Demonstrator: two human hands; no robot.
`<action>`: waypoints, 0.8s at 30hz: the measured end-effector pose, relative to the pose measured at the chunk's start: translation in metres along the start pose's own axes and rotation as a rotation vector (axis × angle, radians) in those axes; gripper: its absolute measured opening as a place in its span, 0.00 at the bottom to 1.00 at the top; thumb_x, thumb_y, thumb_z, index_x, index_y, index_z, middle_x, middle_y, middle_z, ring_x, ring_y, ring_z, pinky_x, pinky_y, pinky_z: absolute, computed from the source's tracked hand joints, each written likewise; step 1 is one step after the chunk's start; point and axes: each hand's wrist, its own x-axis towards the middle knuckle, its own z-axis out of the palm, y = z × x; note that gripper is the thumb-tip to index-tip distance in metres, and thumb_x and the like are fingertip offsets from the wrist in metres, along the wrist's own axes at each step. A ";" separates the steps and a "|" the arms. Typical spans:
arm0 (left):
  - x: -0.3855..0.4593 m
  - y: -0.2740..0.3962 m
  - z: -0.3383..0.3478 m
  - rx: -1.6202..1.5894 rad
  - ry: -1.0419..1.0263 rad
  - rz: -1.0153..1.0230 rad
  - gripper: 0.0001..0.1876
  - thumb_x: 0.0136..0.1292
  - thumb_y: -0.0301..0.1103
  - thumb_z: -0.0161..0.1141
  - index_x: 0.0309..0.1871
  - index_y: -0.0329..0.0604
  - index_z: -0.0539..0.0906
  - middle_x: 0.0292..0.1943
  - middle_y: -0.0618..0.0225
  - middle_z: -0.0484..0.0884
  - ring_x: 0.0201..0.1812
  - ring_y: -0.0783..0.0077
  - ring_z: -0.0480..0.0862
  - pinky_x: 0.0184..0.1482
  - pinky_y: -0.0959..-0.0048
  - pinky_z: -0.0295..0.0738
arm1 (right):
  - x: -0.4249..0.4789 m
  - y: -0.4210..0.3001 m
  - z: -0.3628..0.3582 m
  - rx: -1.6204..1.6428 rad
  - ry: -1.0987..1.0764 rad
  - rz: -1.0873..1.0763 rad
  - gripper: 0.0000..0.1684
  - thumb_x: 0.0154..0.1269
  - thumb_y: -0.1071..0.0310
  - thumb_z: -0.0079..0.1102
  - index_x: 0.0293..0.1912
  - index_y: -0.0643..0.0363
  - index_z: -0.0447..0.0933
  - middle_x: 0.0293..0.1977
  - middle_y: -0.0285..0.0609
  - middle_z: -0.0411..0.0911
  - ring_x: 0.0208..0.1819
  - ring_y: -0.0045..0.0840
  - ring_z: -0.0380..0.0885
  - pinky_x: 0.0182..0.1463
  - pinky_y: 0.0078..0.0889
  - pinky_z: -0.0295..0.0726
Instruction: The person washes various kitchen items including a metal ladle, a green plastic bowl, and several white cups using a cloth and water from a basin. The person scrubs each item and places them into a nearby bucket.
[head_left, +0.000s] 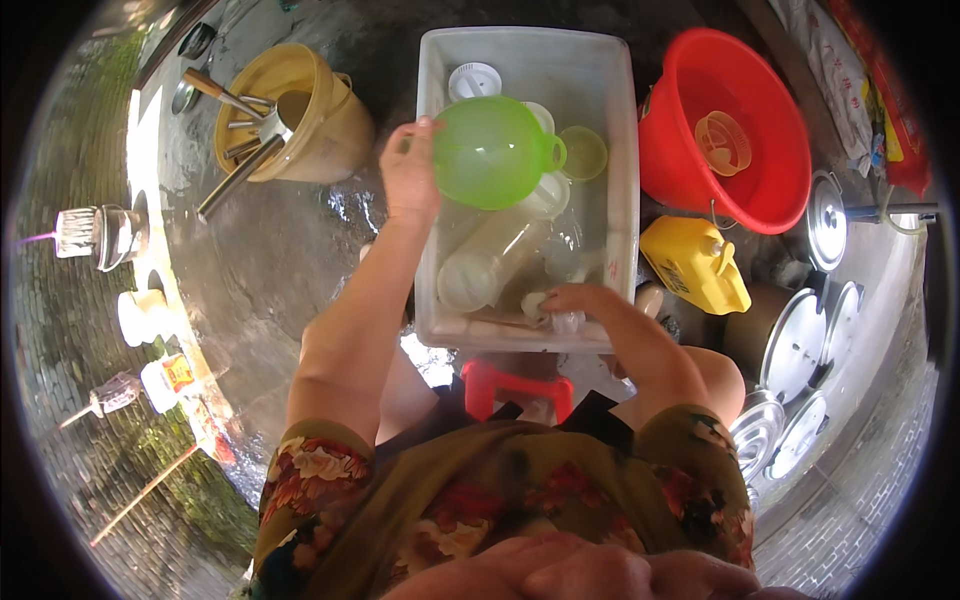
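Note:
My left hand (411, 166) grips the left edge of a translucent green plastic bowl (487, 154). The bowl has a loop handle on its right side and is over a white plastic tub (634, 225). Near the tub's front wall, my right hand (581, 300) holds a pale wad (534, 307), cloth or sponge. In the water beneath lie a clear cylindrical container (480, 274), a white round lid (475, 80) and a yellowish cup (583, 153). Part of another white round piece (551, 195) is hidden by the bowl.
Left of the tub stands a tan bucket (345, 142) holding metal utensils. On the right are a red basin (675, 165) with a small strainer (724, 142) inside, a yellow jug (694, 262) and several metal lids (795, 345). A red stool (480, 390) is close below the tub.

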 end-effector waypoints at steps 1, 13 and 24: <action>0.001 -0.010 0.005 0.076 -0.067 0.044 0.13 0.68 0.41 0.58 0.36 0.39 0.78 0.38 0.66 0.84 0.38 0.78 0.78 0.44 0.77 0.73 | -0.013 -0.004 -0.010 0.140 -0.023 -0.046 0.32 0.63 0.47 0.56 0.57 0.62 0.73 0.49 0.47 0.79 0.52 0.33 0.75 0.59 0.31 0.71; -0.068 -0.058 0.038 -0.035 -0.241 -0.171 0.16 0.63 0.42 0.64 0.30 0.40 0.75 0.23 0.72 0.74 0.27 0.80 0.69 0.29 0.74 0.69 | -0.123 -0.171 -0.031 1.119 0.835 -0.673 0.19 0.62 0.68 0.61 0.51 0.65 0.73 0.42 0.39 0.79 0.41 0.22 0.78 0.47 0.25 0.77; -0.115 0.001 0.044 0.575 -0.721 0.813 0.13 0.55 0.39 0.65 0.21 0.42 0.79 0.20 0.61 0.77 0.23 0.60 0.78 0.30 0.67 0.73 | -0.040 -0.074 -0.095 0.765 1.190 -0.358 0.21 0.67 0.62 0.55 0.57 0.61 0.70 0.41 0.43 0.79 0.40 0.26 0.77 0.41 0.31 0.77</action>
